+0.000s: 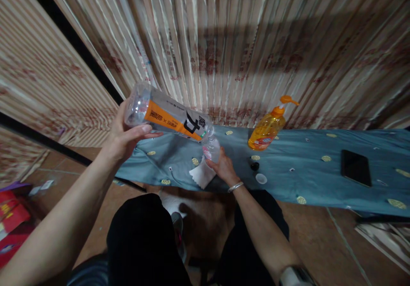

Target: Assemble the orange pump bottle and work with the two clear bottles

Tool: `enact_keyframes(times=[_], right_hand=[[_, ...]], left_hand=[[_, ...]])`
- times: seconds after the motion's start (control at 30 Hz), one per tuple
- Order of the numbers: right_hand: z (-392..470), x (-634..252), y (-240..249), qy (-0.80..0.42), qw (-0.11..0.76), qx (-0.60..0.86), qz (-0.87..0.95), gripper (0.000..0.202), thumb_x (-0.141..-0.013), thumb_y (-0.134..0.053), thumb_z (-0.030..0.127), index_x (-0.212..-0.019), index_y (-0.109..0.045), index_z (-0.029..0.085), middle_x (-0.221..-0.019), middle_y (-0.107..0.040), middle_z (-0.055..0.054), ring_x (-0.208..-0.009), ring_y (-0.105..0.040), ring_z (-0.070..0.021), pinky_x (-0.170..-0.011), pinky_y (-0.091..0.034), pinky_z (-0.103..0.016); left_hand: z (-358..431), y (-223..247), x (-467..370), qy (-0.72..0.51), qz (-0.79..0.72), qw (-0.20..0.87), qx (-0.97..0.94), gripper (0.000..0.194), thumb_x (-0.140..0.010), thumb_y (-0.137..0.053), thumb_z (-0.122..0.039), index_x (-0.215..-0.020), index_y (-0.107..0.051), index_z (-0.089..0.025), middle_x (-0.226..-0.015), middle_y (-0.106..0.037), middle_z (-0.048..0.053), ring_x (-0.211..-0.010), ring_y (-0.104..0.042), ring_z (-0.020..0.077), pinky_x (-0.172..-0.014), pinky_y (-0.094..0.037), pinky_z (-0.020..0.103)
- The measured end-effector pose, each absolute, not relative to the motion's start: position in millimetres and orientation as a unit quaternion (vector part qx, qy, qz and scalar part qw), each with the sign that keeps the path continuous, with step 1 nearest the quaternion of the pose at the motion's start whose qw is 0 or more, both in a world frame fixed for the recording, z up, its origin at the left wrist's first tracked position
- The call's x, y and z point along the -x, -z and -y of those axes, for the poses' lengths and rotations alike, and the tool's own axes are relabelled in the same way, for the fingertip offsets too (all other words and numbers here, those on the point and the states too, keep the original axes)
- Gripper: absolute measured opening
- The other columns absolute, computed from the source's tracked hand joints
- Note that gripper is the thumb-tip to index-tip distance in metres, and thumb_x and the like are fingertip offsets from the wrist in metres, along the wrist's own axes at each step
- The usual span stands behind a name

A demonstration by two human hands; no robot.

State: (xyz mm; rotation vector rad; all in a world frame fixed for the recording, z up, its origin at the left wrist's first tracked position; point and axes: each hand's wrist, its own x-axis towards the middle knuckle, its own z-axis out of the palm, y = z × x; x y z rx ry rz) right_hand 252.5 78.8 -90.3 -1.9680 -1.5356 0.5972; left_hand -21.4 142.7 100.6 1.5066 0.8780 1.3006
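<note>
My left hand (125,130) is wrapped around the base of a large clear plastic bottle (173,113) with an orange and black label. The bottle is tilted, its neck pointing down to the right. At its mouth, my right hand (224,166) grips a small clear plastic container (211,146) with a pink mark. The two openings meet or nearly meet; I cannot tell whether they touch or whether liquid flows. Just below the container, a white tissue (203,173) lies on the cloth. Near my right hand are a black cap (255,166) and a small whitish translucent cap (261,178).
An orange pump bottle (267,128) stands at the back of the narrow bench covered in blue-green patterned cloth (310,170). A dark phone (355,167) lies to its right. Behind hangs a pleated curtain (224,42). Dark metal poles (73,51) cross the left side.
</note>
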Motion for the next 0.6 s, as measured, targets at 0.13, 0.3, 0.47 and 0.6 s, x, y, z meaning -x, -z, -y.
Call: enact_keyframes(times=[0.13, 0.3, 0.47, 0.6], right_hand=[[-77.8, -252.1, 86.8, -0.228, 0.285, 0.736, 0.571, 0.06, -0.1, -0.077, 0.036, -0.15, -0.053, 0.014, -0.131, -0.082, -0.017, -0.122, -0.08, -0.0319, -0.095, -0.058, -0.033], [-77.3, -251.4, 82.6, -0.231, 0.282, 0.735, 0.571, 0.056, -0.098, -0.078, 0.034, -0.146, -0.055, 0.016, -0.127, -0.083, -0.016, -0.118, -0.081, -0.0315, -0.092, -0.058, -0.033], [-77.4, -251.1, 83.3, -0.226, 0.286, 0.738, 0.568, 0.057, -0.097, -0.079, 0.033, -0.145, -0.055, 0.013, -0.124, -0.084, -0.018, -0.115, -0.082, -0.0316, -0.088, -0.058, -0.032], [-77.3, -251.8, 84.6, -0.231, 0.293, 0.729, 0.574, 0.055, -0.098, -0.078, 0.032, -0.144, -0.054, 0.013, -0.128, -0.083, -0.019, -0.117, -0.082, -0.0315, -0.092, -0.058, -0.033]], left_hand=[[-138.8, -85.9, 27.0, -0.538, -0.355, 0.483, -0.592, 0.089, -0.051, -0.105, -0.039, -0.132, -0.069, -0.035, -0.144, -0.07, 0.01, -0.126, -0.072, 0.0419, -0.082, -0.074, 0.056], [-131.5, -61.2, 33.6, -0.575, -0.333, 0.482, -0.571, 0.083, -0.064, -0.096, -0.036, -0.141, -0.065, -0.039, -0.129, -0.08, 0.007, -0.121, -0.077, 0.0398, -0.092, -0.069, 0.065], [-118.7, -46.3, 30.5, -0.574, -0.334, 0.499, -0.557, 0.077, -0.069, -0.095, -0.038, -0.141, -0.067, -0.039, -0.118, -0.084, 0.005, -0.113, -0.081, 0.0379, -0.093, -0.069, 0.067], [-109.9, -35.0, 20.8, -0.65, -0.343, 0.506, -0.451, 0.085, -0.052, -0.106, -0.043, -0.13, -0.074, -0.035, -0.094, -0.084, 0.001, -0.099, -0.083, 0.0355, -0.094, -0.071, 0.062]])
